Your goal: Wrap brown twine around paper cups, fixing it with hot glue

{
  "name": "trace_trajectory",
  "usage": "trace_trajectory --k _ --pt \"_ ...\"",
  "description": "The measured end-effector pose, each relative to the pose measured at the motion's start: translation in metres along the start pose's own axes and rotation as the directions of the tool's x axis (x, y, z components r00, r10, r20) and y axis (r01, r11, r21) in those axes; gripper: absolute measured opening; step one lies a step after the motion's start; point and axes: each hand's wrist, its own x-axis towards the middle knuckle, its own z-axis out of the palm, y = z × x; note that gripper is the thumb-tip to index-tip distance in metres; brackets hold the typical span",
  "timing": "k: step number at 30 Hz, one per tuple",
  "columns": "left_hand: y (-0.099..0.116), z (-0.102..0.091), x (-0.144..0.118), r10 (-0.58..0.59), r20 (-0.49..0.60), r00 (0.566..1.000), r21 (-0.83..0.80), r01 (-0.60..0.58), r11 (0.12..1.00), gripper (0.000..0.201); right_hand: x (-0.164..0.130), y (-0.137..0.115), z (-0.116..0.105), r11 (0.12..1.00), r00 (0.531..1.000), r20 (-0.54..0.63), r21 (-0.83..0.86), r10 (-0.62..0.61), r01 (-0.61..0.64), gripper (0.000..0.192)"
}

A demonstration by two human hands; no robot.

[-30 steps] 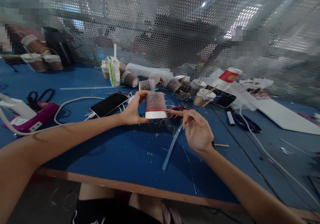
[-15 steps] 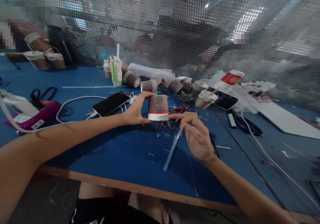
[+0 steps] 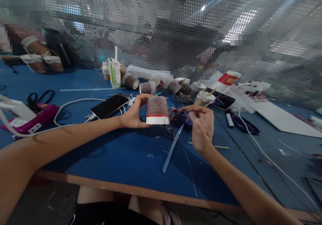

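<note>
My left hand is closed around the side of a paper cup, held above the blue table. Brown cord winds round most of the cup; a red band and a bare white strip show at its lower edge. To the right of the cup, apart from it, is my right hand. Its fingers are bent together in a pinch, and blur hides what is between them. A translucent glue stick slants below that hand. Red-handled pliers and a dark blue object lie behind.
Several cord-wrapped cups lie at the back near a drink carton. A phone with white cables is on the left, by a magenta power strip. A wooden stick and white board are on the right.
My right hand has drawn away from the cup's lower edge, moving right and slightly up. My left hand still holds the cup, and the view has shifted slightly.
</note>
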Motion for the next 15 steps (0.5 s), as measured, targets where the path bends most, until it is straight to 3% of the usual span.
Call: trace_trajectory --k 3,4,6,8,11,15 --pt "0.0021 0.0001 0.0001 0.032 0.045 0.998 0.02 -0.033 0.999 0.086 -0.0003 -0.0035 -0.0017 0.978 0.94 0.328 -0.147 -0.095 0.15 0.081" --pt "0.0028 0.0005 0.0 0.041 0.055 0.998 0.023 -0.043 0.999 0.086 -0.0005 -0.0049 -0.0015 0.965 0.907 0.412 -0.188 -0.09 0.181 0.091" --pt "0.0042 0.0018 0.0 0.059 0.066 0.996 0.014 -0.06 0.998 0.087 -0.0013 -0.0065 -0.0005 0.949 0.864 0.499 -0.238 -0.062 0.205 0.096" --pt "0.0052 0.0029 0.0004 0.078 0.084 0.993 -0.008 -0.078 0.997 0.088 -0.0022 -0.0058 0.0004 0.943 0.857 0.512 -0.258 -0.051 0.21 0.088" --pt "0.0053 0.0029 0.0016 0.085 0.118 0.989 -0.006 -0.084 0.996 0.096 -0.003 -0.0025 0.0004 0.924 0.888 0.456 -0.316 -0.052 0.216 0.08" --pt "0.0049 0.0003 0.0022 0.102 0.111 0.989 0.11 -0.114 0.987 0.107 -0.0031 0.0015 -0.0002 0.9 0.917 0.39 -0.365 -0.084 0.237 0.079"
